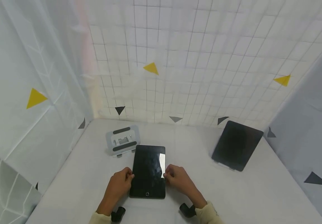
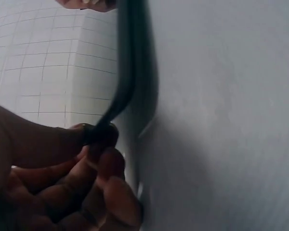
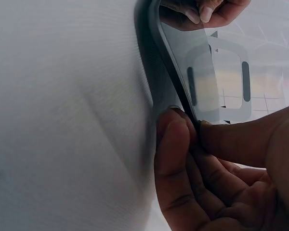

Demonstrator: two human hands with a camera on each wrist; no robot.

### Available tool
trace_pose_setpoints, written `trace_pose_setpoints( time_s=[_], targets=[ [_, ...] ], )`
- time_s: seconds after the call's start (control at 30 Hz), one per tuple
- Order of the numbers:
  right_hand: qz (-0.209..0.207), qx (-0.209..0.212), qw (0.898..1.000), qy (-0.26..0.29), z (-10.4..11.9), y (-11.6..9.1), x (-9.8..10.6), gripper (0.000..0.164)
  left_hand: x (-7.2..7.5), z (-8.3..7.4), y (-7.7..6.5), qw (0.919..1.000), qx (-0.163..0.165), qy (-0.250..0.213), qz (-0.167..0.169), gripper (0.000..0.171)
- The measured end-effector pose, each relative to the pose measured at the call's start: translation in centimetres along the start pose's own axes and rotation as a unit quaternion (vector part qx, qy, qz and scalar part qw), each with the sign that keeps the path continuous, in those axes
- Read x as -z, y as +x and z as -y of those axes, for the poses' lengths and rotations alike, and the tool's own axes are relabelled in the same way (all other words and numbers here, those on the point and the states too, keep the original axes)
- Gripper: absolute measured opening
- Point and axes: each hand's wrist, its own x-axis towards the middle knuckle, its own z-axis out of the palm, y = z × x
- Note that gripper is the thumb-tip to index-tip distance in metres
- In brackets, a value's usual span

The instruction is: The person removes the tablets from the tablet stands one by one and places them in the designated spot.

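Note:
A black tablet [image 1: 149,171] with a round home button lies face up, close over the white table, in the middle of the head view. My left hand [image 1: 119,183] pinches its left edge between thumb and fingers. The right hand [image 1: 179,180] grips the opposite edge the same way. In the right wrist view, the thumb rests on the screen side and the fingers [image 3: 173,149] curl under the edge of the tablet [image 3: 171,62]. The left wrist view has the left thumb and fingers [image 2: 116,197] around the tablet's edge [image 2: 130,62].
Behind the tablet, to the left, stands a grey tablet stand [image 1: 123,140] with dark pads. A second black tablet [image 1: 237,145] leans on a support at the back right. White sheeting [image 1: 172,62] with grid lines and coloured triangles walls in the white table [image 1: 194,146].

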Motion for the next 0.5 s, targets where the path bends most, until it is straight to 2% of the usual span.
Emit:
trace_pose_setpoints(
  time_s=[0.13,0.5],
  targets=[
    [0.008,0.008,1.0,-0.003,-0.22,-0.45,-0.36,0.007,-0.08,0.22,-0.29,0.9999,-0.001,0.005,0.015,0.007],
    [0.041,-0.012,0.999,0.024,0.37,-0.51,-0.01,0.009,-0.35,0.79,0.13,0.9996,-0.005,0.007,0.027,0.009]
  ],
)
